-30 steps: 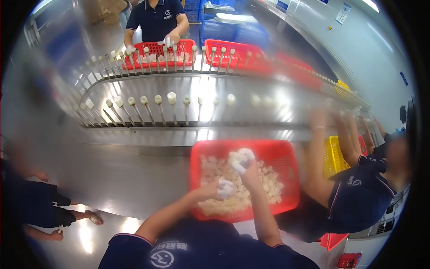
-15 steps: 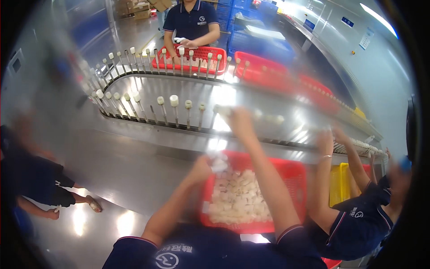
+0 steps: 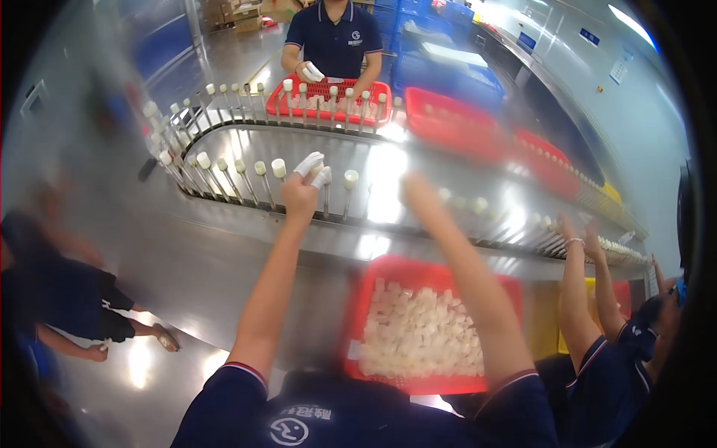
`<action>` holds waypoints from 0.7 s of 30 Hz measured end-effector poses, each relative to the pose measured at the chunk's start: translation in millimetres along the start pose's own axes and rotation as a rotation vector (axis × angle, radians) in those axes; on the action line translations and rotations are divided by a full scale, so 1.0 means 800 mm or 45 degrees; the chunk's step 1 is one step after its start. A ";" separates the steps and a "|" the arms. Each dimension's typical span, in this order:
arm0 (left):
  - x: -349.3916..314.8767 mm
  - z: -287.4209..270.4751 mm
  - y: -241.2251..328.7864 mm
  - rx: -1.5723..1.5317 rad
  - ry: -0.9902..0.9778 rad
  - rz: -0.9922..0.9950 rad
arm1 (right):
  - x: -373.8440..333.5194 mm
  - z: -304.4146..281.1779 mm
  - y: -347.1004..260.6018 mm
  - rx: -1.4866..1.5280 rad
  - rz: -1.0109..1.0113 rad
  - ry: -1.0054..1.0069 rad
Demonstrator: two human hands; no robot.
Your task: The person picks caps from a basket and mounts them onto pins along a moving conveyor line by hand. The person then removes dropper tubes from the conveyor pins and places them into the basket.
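Beside the left hand (image 3: pixel 302 190) pinching a pale cap (image 3: pixel 317 171), bumping could tilt a metal rod (image 3: pixel 347 200); right hand (image 3: pixel 417 190) too blurred to tell.

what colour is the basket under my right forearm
The plastic basket is red; it shows best in the head view.

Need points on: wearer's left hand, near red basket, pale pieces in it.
Left hand (image 3: pixel 302 185): head view, middle of the hand.
Near red basket (image 3: pixel 407 269): head view, inner face of its far wall.
Pale pieces (image 3: pixel 418 332): head view, middle of the pile.
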State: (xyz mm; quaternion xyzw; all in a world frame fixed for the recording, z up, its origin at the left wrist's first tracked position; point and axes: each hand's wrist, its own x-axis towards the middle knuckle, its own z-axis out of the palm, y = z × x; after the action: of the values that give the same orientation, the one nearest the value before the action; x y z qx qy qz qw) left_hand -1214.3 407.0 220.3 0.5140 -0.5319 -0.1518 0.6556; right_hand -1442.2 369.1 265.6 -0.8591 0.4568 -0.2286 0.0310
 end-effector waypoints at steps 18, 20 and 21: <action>-0.320 0.298 0.011 0.343 -1.231 0.288 | -0.452 0.141 0.150 0.108 0.856 -0.431; -0.364 0.330 0.018 0.769 -1.501 -0.105 | -0.471 0.117 0.169 0.121 0.954 -0.392; -0.375 0.337 0.012 0.766 -1.495 -0.107 | -0.473 0.110 0.180 0.142 1.012 -0.342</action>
State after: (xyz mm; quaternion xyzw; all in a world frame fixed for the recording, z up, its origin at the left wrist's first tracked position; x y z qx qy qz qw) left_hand -1564.4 497.1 40.6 0.5269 -0.7997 -0.2771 0.0778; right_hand -1697.1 574.5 11.4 -0.6353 0.7314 -0.1093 0.2226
